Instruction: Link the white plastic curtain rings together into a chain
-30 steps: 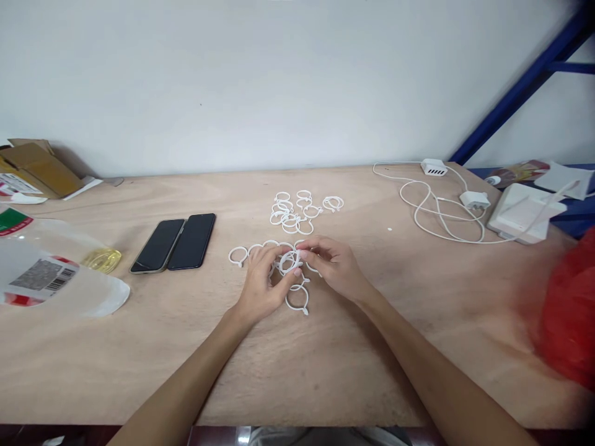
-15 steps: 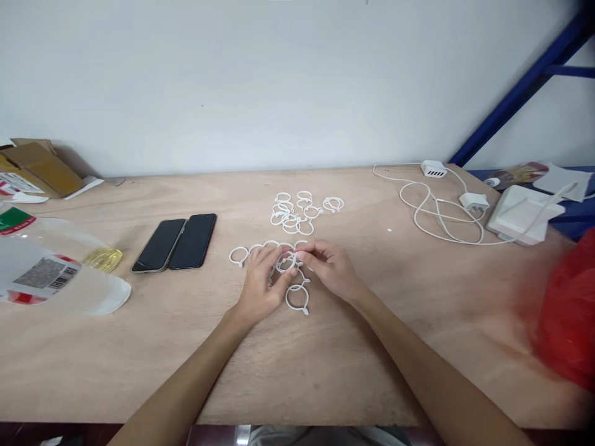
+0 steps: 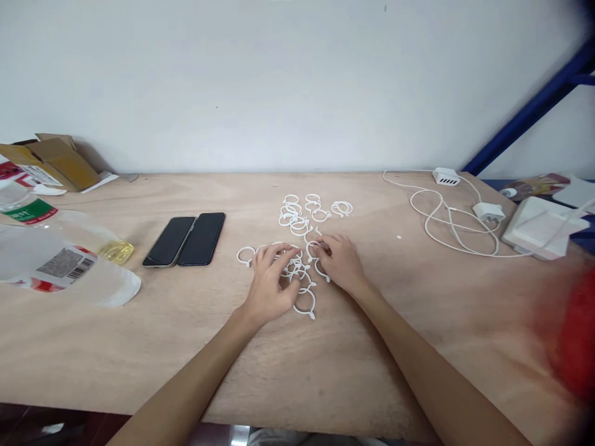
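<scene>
Several white curtain rings with small eyelets lie on the wooden table in front of me. My right hand [image 3: 341,263] pinches one white curtain ring [image 3: 308,253] between thumb and fingers, tilted up at the right side of the near group. My left hand [image 3: 272,285] rests over that group with thumb and fingers apart, partly hiding the rings under it. A single ring [image 3: 305,302] lies at the near end, below the left thumb. Beyond my hands is a looser pile of rings [image 3: 300,226], with a few overlapping rings [image 3: 342,209] to its right.
Two phones [image 3: 201,239] lie side by side at left, near a clear plastic bottle [image 3: 106,288] and a cardboard box [image 3: 69,164]. A white cable [image 3: 430,217] with chargers spreads at right, beside a white box [image 3: 534,229]. A blurred red thing [image 3: 579,334] is at the right edge.
My hands have moved apart. The right hand has drawn a ring to the right, while the left hand has loosened its fingers over the near rings. The view has shifted slightly.
</scene>
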Demonstrator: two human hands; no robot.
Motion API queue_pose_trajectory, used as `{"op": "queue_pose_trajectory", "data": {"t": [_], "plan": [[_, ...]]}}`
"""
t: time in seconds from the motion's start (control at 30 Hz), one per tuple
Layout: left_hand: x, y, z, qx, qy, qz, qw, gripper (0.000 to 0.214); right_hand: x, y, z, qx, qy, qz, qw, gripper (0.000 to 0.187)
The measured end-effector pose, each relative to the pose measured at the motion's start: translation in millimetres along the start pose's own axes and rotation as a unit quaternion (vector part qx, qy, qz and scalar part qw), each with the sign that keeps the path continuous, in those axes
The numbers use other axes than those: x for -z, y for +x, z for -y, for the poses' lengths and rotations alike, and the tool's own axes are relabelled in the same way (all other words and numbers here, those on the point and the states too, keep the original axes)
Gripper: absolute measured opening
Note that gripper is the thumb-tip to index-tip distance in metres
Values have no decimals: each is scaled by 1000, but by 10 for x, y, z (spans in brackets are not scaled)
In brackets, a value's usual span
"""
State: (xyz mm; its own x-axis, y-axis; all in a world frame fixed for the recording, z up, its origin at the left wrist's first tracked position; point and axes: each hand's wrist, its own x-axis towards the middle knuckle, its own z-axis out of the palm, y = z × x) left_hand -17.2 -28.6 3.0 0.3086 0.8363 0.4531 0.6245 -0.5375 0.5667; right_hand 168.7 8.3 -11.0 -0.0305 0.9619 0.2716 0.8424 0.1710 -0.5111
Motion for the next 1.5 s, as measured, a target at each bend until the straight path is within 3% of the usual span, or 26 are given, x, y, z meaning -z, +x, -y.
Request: {"op": "queue_pose_trajectory", "data": {"t": [0.2, 0.4, 0.57, 0.7, 0.87, 1.13, 1.33, 1.5], "plan": [[2, 10, -24, 5, -6, -10, 1000, 41, 22, -29, -22, 20, 33, -12, 999, 17], [1, 10, -23, 8, -4, -10, 1000, 37, 54, -97, 56, 50, 129, -10, 990, 20], [2, 13, -27, 11, -8, -14, 1000, 34, 56, -58, 31, -30, 171, -53, 983, 25], [5, 16, -39, 13, -9, -15, 1000, 32, 27, -1, -3, -61, 95, -64, 992, 30], [5, 17, -33, 10, -12, -15, 1000, 32, -4, 27, 35, -99, 48, -60, 992, 23], [-9, 35, -29, 18, -21, -41, 999, 28, 67, -67, 44, -101, 201, -123, 967, 22], [6, 22, -23, -3, -64, -45, 997, 43, 130, -244, 417, -45, 355, -40, 933, 23], [12, 8, -38, -22, -97, -40, 994, 42, 122, -280, 492, -10, 382, -8, 924, 20]]}}
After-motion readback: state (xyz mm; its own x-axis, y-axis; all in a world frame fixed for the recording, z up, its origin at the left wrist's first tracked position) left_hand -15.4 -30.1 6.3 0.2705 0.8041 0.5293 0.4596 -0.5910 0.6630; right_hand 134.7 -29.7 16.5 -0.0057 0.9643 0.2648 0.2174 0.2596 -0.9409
